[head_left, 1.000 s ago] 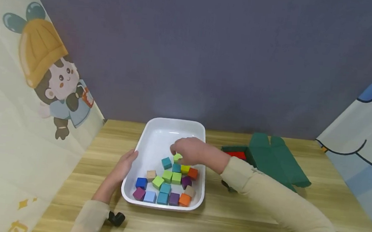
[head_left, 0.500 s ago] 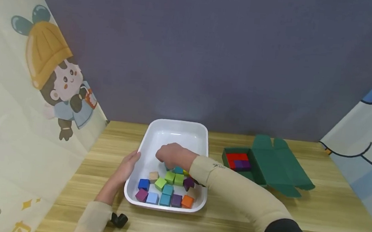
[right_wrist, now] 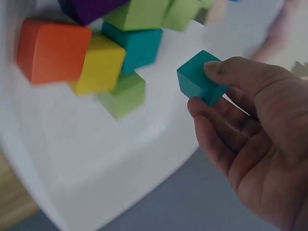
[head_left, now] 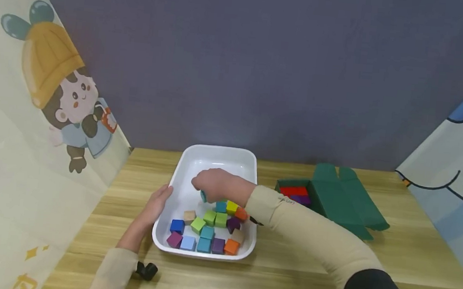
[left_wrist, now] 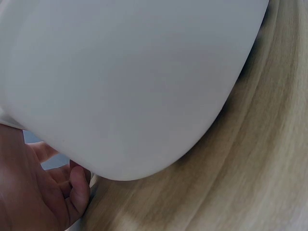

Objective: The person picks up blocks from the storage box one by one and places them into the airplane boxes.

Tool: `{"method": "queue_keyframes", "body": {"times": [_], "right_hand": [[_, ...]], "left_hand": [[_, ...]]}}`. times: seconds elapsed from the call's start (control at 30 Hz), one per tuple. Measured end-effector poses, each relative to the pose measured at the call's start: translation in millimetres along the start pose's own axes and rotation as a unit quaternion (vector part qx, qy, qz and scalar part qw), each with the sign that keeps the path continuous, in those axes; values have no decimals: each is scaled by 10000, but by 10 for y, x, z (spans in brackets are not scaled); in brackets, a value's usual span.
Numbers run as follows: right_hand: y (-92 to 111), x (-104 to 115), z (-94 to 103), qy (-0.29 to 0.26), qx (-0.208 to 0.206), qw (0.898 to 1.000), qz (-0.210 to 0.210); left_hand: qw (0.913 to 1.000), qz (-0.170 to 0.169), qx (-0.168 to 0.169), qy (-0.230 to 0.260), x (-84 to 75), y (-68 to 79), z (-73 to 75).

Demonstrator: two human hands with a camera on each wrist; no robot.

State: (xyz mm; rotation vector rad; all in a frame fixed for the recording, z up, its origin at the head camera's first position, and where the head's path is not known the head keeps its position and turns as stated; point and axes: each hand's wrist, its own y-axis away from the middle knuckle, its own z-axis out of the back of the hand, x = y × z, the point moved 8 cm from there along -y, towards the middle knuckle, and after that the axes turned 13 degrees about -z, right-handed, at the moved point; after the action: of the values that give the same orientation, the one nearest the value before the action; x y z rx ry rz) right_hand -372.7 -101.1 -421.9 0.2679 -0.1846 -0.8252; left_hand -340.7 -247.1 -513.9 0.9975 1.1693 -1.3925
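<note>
A white tray (head_left: pixel 217 156) with many coloured wooden cubes stands on the table. My right hand (head_left: pixel 221 184) is over its middle, pinching a teal cube (right_wrist: pixel 196 79) between thumb and fingertips, as the right wrist view shows. In the head view the hand mostly hides that cube. At the tray's left side my left hand (head_left: pixel 156 204) grips the edge, thumb at the rim; some of its fingers (left_wrist: pixel 77 190) curl against the outer wall in the left wrist view. Near the right hand lie a yellow cube (right_wrist: pixel 98 65), an orange-red cube (right_wrist: pixel 54 52) and a light green cube (right_wrist: pixel 126 95).
Right of the tray is an opened green box (head_left: pixel 280 182), its lid (head_left: pixel 341 201) folded out to the right. Red and purple cubes (head_left: pixel 293 191) sit inside it. Behind the wooden table (head_left: pixel 285 280) rises a dark grey panel (head_left: pixel 238 70).
My right hand has shifted left from beside the light green cube to the teal cube and taken hold of it. The left hand stays on the tray's edge.
</note>
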Motion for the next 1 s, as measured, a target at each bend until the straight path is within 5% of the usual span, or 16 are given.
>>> {"method": "queue_keyframes", "body": {"times": [0.23,0.4,0.7,1.0], "right_hand": [[532,-418,289,-33,-396,9991,-110],[913,-860,325,-205,-572,9972,-425],[1411,-1418,36,-756,-802,9934,-328],[1563,-1650,-298,-1206,-572,9886,-700]], "left_hand": [[9999,29,115,-101,-50,-31,20],[9997,42,113,-198,-53,-12,71],[9994,30,180,-297,3,8,130],[9987,103,370,-333,58,31,90]]}}
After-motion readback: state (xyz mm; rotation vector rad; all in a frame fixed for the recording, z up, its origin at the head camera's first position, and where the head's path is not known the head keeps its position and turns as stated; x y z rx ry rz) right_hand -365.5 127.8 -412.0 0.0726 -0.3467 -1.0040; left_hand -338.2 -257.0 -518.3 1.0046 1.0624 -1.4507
